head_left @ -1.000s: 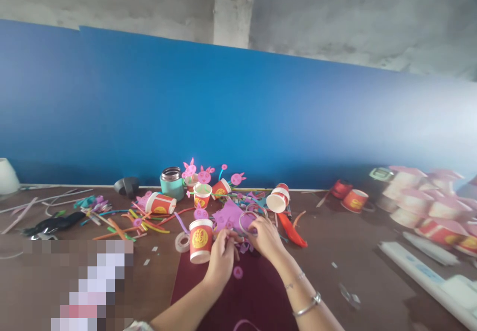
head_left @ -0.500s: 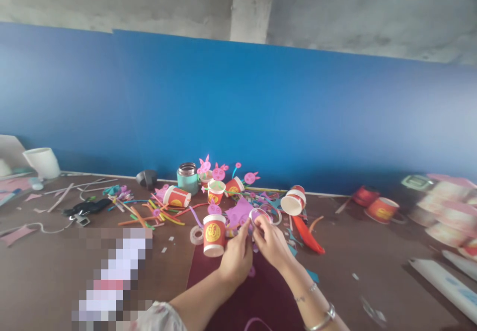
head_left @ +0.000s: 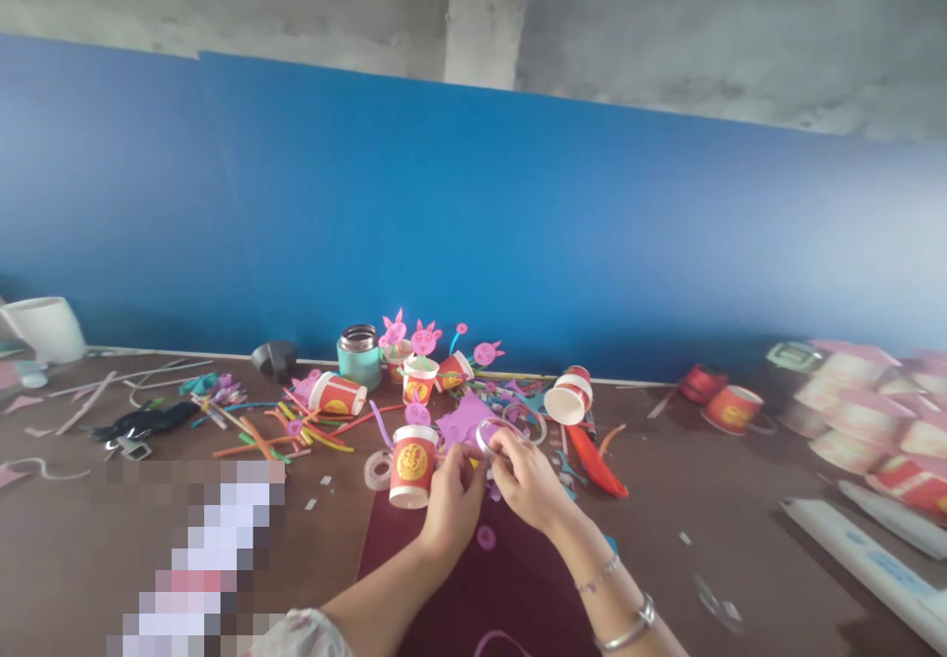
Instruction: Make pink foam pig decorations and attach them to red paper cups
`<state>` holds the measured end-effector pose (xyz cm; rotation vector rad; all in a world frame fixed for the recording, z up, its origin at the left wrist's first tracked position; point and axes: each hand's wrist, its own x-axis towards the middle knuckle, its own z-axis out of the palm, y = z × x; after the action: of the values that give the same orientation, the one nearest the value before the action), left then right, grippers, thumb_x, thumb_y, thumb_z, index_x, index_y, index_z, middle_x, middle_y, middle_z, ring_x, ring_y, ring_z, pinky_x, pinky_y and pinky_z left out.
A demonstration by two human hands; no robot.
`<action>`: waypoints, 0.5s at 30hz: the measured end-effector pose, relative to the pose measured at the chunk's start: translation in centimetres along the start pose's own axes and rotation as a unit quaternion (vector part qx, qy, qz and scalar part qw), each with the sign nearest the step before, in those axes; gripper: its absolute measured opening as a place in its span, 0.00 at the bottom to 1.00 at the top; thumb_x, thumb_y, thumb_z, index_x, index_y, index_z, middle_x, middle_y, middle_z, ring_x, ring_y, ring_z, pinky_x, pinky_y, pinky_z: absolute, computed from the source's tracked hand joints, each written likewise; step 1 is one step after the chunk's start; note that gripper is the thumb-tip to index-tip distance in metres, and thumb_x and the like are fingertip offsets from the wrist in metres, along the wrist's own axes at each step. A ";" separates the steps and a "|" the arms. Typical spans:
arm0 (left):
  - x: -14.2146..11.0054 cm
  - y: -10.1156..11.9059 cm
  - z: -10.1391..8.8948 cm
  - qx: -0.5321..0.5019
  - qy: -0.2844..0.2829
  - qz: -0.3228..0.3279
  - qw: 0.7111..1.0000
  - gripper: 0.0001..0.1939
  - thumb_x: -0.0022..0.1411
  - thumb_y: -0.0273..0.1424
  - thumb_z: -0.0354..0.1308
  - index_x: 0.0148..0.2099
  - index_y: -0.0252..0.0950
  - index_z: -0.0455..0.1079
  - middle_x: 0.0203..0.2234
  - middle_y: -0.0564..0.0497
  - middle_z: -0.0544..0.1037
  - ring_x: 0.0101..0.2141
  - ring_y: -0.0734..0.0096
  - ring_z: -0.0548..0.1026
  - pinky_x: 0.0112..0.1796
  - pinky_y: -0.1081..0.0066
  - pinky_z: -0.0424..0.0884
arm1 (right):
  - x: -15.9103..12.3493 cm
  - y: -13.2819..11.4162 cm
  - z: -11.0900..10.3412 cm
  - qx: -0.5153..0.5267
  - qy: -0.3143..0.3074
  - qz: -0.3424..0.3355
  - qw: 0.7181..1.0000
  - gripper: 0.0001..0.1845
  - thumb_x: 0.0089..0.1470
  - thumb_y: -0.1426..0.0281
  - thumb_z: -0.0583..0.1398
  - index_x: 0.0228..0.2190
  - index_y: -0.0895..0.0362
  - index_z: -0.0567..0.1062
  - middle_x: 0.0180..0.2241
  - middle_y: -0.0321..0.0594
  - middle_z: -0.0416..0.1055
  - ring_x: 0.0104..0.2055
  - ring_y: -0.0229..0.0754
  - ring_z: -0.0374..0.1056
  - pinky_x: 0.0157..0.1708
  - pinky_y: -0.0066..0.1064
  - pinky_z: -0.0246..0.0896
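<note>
My right hand [head_left: 529, 474] is closed on a thin pale ring, which looks like a roll of clear tape [head_left: 482, 430]. Close beside it, my left hand [head_left: 453, 494] is pinched shut, its fingertips almost meeting the right ones; what it grips is too small to make out. A red and white paper cup [head_left: 412, 468] with a yellow emblem is upside down just left of my left hand, a pink pig-face cutout [head_left: 417, 412] above it. Beyond my hands lies a purple foam sheet [head_left: 463, 420]. Under my wrists is a dark maroon board [head_left: 451, 608] with a small pink disc [head_left: 486, 538].
Several paper cups [head_left: 336, 396] and pink cutouts stand or lie at the back near a teal thermos [head_left: 359, 359]. Coloured strips [head_left: 285, 430] are scattered leftward. A white tape roll [head_left: 378, 471] sits by the cup. Stacked cups [head_left: 862, 420] are at right, before a blue partition [head_left: 473, 223].
The view has turned slightly right, so the things on the table appear shifted left. Both hands stay together, and the ring in my right hand is tilted a little differently.
</note>
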<state>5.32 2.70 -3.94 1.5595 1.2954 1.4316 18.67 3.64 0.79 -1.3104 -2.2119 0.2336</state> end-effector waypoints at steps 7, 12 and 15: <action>0.1 0.4 -0.1 -0.013 -0.015 -0.011 1.000 0.10 0.60 0.37 0.51 0.31 0.36 0.62 0.19 0.57 0.63 0.22 0.75 0.62 0.25 0.75 0.60 | 0.0 -0.4 -0.6 -0.018 -0.012 -0.031 0.999 0.07 0.51 0.78 0.50 0.30 0.54 0.63 0.23 0.34 0.67 0.28 0.41 0.63 0.34 0.30 0.53; 0.1 0.3 -0.2 0.001 -0.048 0.017 0.999 0.09 0.62 0.34 0.48 0.29 0.37 0.59 0.20 0.56 0.65 0.23 0.75 0.64 0.26 0.75 0.60 | -0.1 -0.5 -0.8 -0.029 -0.020 -0.051 0.998 0.08 0.48 0.80 0.51 0.28 0.54 0.64 0.22 0.33 0.67 0.28 0.41 0.62 0.37 0.32 0.53; -0.1 0.4 -0.3 0.031 -0.058 0.027 0.997 0.06 0.62 0.32 0.47 0.33 0.37 0.60 0.19 0.58 0.65 0.21 0.75 0.64 0.25 0.76 0.59 | -0.1 -0.4 -0.8 -0.030 -0.015 -0.054 0.998 0.08 0.47 0.80 0.52 0.26 0.54 0.63 0.23 0.34 0.67 0.28 0.41 0.62 0.37 0.32 0.53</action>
<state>5.11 2.45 -3.53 1.7034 1.2484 1.3231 18.83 3.22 1.61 -1.2222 -2.3228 0.1488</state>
